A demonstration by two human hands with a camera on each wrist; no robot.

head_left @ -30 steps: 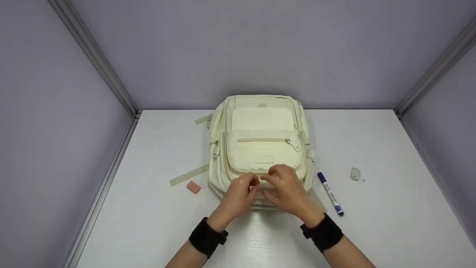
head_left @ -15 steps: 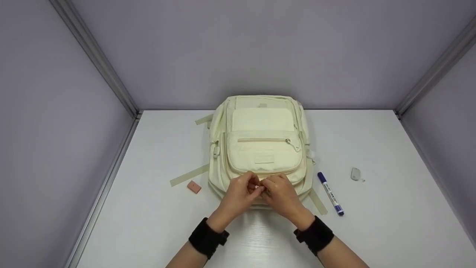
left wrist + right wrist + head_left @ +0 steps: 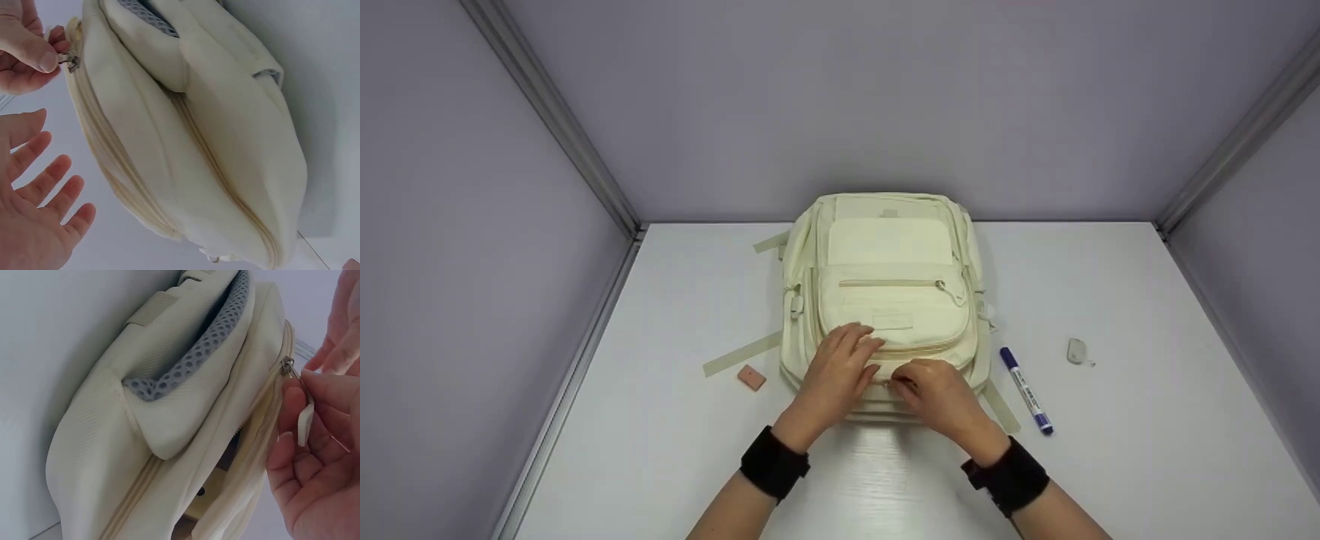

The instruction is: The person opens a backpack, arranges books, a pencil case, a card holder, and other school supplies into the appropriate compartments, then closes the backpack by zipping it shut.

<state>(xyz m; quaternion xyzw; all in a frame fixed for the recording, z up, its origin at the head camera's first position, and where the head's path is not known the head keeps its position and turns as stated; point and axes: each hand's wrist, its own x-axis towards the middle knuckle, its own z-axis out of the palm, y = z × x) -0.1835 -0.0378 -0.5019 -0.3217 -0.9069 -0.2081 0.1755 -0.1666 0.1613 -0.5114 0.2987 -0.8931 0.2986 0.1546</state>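
At the near end of the backpack [image 3: 891, 240], our left hand [image 3: 832, 379] has parted from our right hand [image 3: 939, 396], its fingers spread, while our right pinches the zipper pull [image 3: 305, 423]; the partly open zip [image 3: 274, 406] now seems one-handed work.

Right grip [image 3: 941, 395] touches cream backpack [image 3: 890, 241] (marker [image 3: 1027, 391] nearby).

Cream fabric backpack [image 3: 891, 244] on white rectangular table [image 3: 1140, 457], before grey flat wall [image 3: 840, 97]. Left: pink rectangular block [image 3: 751, 377], just in front of flat beige strap [image 3: 741, 355]. Right: blue-and-white cylindrical marker [image 3: 1027, 390]; farther right, small pale rounded tag [image 3: 1076, 351].
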